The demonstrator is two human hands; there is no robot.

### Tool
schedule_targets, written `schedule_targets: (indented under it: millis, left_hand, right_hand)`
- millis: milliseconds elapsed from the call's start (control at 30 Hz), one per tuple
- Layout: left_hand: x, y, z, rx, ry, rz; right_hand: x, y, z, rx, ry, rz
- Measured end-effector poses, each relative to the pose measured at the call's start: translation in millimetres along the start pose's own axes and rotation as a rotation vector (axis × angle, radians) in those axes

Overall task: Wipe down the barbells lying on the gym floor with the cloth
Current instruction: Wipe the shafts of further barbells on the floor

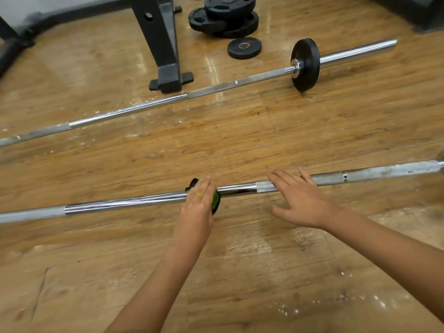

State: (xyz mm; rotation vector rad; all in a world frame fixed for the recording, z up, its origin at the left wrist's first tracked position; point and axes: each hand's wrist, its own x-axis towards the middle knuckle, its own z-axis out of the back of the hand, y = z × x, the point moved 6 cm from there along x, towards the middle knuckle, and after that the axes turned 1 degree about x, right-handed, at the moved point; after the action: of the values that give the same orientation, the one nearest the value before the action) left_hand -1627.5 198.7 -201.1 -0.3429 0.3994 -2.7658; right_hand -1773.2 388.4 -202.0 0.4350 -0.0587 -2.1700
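Observation:
Two chrome barbells lie on the wooden gym floor. The near barbell (125, 203) runs left to right across the middle of the head view. My left hand (199, 200) holds a green and black cloth (216, 200) wrapped over the smooth part of that bar, fingers curled over it. My right hand (298, 200) rests flat on the knurled section further right, fingers straight. The far barbell (149, 104) lies diagonally behind, with one black plate (305, 64) on its right sleeve.
A black rack foot (168, 78) stands just behind the far barbell. A stack of black weight plates (225, 18) and one loose small plate (244, 48) lie at the back. White specks dot the floor (240, 140) near both bars.

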Motion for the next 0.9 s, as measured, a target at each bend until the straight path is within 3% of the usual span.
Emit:
schedule_targets:
  millis: [133,233,400,600,767,900]
  left_hand:
    - [1,-13,-3,0.021,0.019,-0.096]
    - [4,-22,-5,0.022,0.018,-0.213]
    - [-5,17,8,-0.062,-0.124,-0.034]
    - [-6,20,8,-0.055,-0.065,-0.109]
    - [-7,31,8,-0.085,-0.038,-0.162]
    - [-11,54,14,-0.058,-0.036,-0.138]
  right_hand:
    - [0,0,0,-0.05,0.043,0.014]
    - [5,2,6,-0.13,0.179,0.048]
    - [6,16,16,-0.147,0.302,0.088]
    - [7,68,10,-0.151,0.195,0.237]
    - [35,94,-2,-0.127,0.108,0.162]
    - [40,104,-11,-0.136,-0.065,0.08]
